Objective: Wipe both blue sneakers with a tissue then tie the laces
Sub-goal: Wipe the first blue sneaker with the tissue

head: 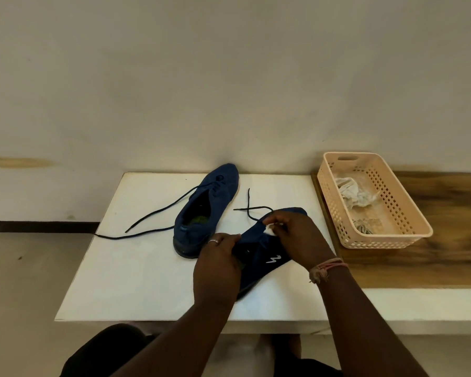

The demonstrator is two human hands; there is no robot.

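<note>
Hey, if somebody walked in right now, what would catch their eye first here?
Probably the two hands at the white table's near edge: the left hand grips a blue sneaker while the right hand pinches a white tissue against it. Behind it sits the second sneaker, laces trailing loose leftward. A peach basket holding crumpled tissues stands at right.

Your white rectangular tabletop carries two dark blue fabric sneakers: one flat at the back, black laces trailing left across the surface; the other nearer you. Just beside, a wood-grain bench holds a peach perforated plastic basket.
</note>
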